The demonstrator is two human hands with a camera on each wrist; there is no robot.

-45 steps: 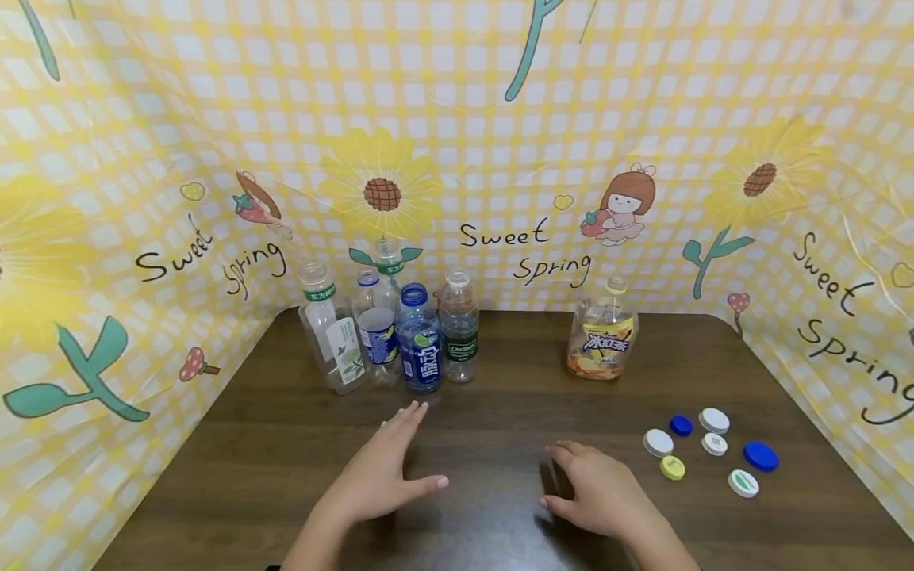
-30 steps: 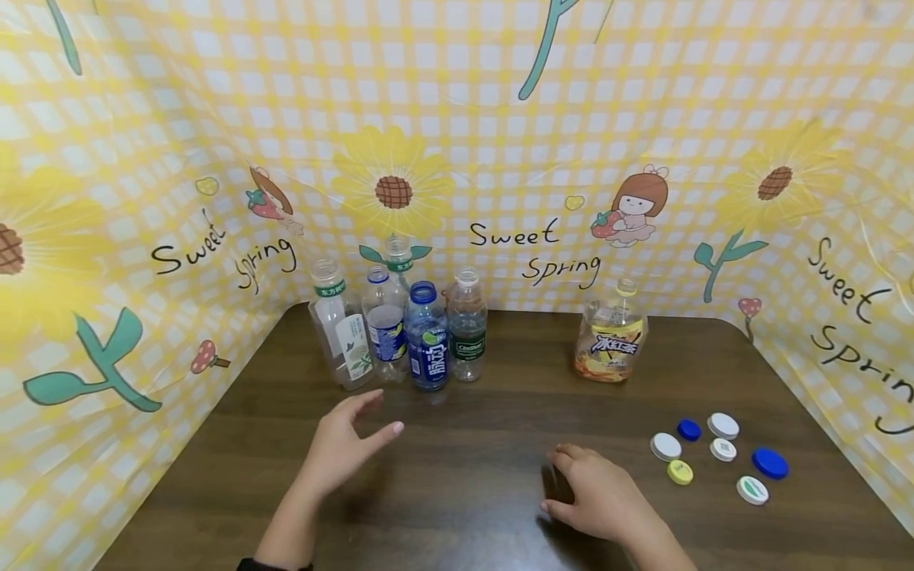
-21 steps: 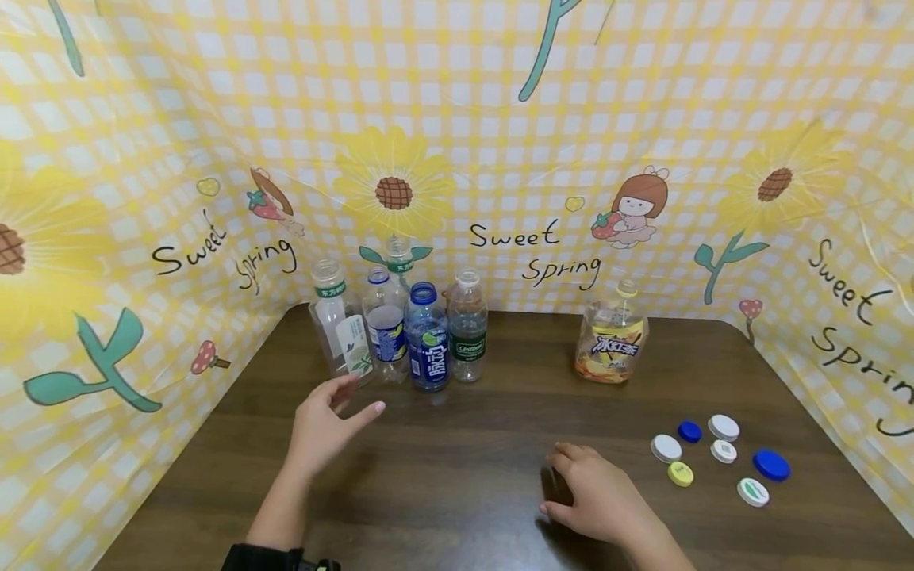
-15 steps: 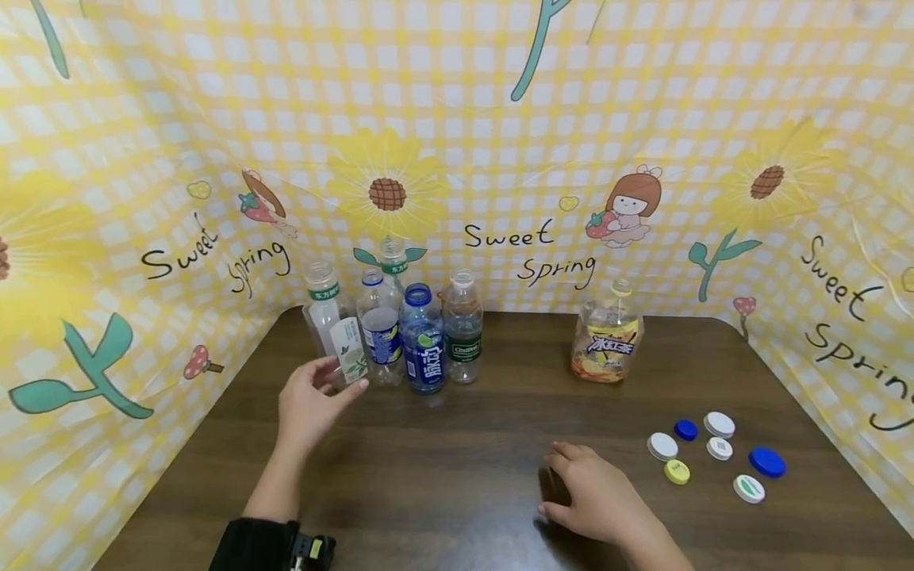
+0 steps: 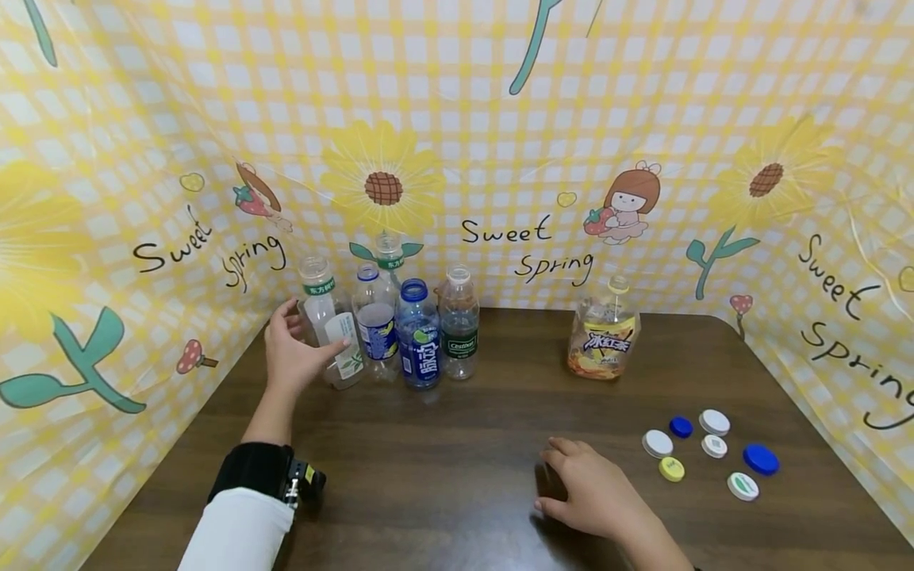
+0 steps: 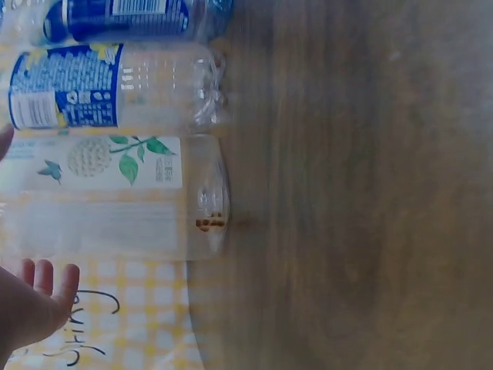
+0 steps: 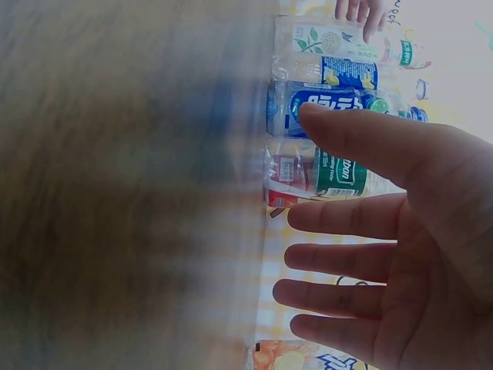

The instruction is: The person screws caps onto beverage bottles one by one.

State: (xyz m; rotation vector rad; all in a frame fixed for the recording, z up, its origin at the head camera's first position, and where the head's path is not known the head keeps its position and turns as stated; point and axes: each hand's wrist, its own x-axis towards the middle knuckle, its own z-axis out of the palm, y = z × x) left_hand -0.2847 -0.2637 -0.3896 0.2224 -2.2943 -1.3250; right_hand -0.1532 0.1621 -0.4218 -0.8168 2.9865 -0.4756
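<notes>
My left hand (image 5: 291, 353) is at the leftmost bottle, a clear plastic one (image 5: 332, 333) with a green neck band and a white leaf-print label. Its thumb lies before the label and its fingers (image 6: 48, 289) are on the far left side, spread wide around the bottle. In the left wrist view a gap shows between those fingers and the bottle's side. My right hand (image 5: 589, 492) hovers over the table, fingers extended and holding nothing. Nearest on its right are several loose bottle caps, among them a yellow cap (image 5: 671, 469) and a white cap (image 5: 658, 443).
Right of the leftmost bottle stand a blue-labelled clear bottle (image 5: 376, 329), a blue bottle (image 5: 419, 341) and a green-labelled bottle (image 5: 459, 337), uncapped, with others behind. An iced-tea bottle (image 5: 605, 341) stands apart. A checked cloth (image 5: 528, 159) walls the wooden table (image 5: 428, 476).
My left hand has moved left and forward from mid-table to the leftmost bottle, its fingers going round the far left side. The right hand has stayed nearly still.
</notes>
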